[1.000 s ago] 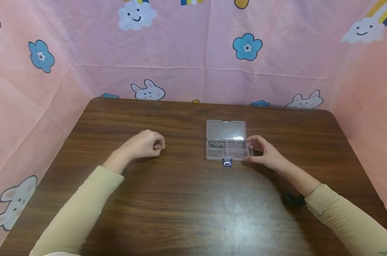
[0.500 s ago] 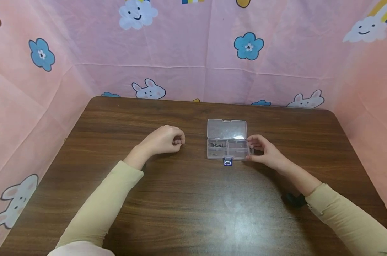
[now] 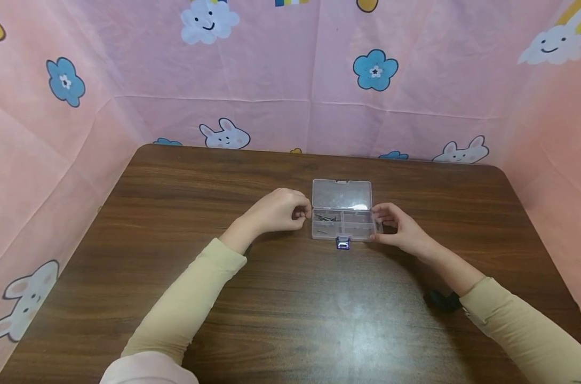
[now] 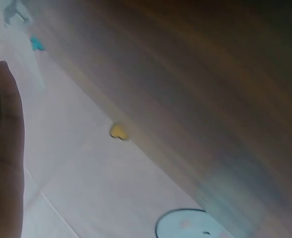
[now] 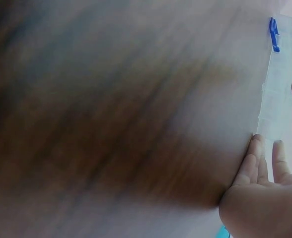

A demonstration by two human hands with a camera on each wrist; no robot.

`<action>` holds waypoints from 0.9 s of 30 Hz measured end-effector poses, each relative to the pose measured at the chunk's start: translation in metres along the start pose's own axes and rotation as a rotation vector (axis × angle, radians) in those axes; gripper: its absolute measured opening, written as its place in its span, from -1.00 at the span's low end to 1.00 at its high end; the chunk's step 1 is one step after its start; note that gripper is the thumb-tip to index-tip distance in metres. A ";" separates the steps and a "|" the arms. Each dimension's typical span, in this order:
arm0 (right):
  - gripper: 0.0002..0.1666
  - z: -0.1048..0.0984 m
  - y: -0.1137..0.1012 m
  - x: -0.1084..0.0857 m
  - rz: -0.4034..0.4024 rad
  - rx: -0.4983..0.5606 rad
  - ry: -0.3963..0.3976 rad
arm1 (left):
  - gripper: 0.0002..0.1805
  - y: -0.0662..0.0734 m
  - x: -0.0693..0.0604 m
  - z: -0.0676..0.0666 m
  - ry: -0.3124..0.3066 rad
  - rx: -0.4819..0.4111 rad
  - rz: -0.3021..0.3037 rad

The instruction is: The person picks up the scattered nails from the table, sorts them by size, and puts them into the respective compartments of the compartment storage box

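Observation:
A clear plastic compartment box (image 3: 359, 230) lies on the table with its lid (image 3: 342, 194) folded back. Several dark nails (image 3: 326, 218) lie in its back left compartment, and a thin piece (image 3: 321, 232) in the front left one. My right hand (image 3: 402, 228) holds the box's right end between thumb and fingers. Close to the left wall is my left hand (image 3: 283, 209), thumb and fingertips pinched together; the thin nail between them is mostly hidden now. In the right wrist view, fingers (image 5: 255, 161) touch the end of the box (image 5: 275, 94).
A blue latch (image 3: 343, 243) sticks out at the box's front. On the brown table (image 3: 290, 298), a thin dark sliver (image 3: 219, 228) lies beside the left forearm. Something dark (image 3: 444, 301) is under the right wrist. Pink printed cloth (image 3: 280, 64) surrounds the table.
My left hand has moved right across the table, pinching the thin nail, up to the box's left side. The right hand and the box have stayed in place.

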State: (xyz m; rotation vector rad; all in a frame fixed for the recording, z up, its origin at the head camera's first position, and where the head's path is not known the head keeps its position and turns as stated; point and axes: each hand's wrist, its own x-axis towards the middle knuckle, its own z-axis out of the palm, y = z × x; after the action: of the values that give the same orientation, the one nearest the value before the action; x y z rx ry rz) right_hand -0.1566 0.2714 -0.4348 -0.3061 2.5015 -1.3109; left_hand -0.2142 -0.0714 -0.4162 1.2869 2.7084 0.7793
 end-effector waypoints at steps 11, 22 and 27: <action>-0.26 0.000 0.002 0.000 -0.013 -0.022 0.001 | -0.82 0.018 0.020 0.016 -0.044 0.064 0.059; -0.27 0.000 0.002 -0.002 -0.025 -0.032 0.004 | -0.79 0.023 0.025 0.023 -0.072 0.121 0.109; -0.27 0.001 0.002 -0.002 -0.023 -0.031 0.002 | -0.82 0.025 0.024 0.024 -0.081 0.151 0.121</action>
State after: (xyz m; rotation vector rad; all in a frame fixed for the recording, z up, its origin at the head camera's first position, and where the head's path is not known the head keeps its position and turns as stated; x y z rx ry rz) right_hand -0.1549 0.2727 -0.4367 -0.3418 2.5293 -1.2828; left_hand -0.2061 -0.0299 -0.4219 1.4897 2.6907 0.5271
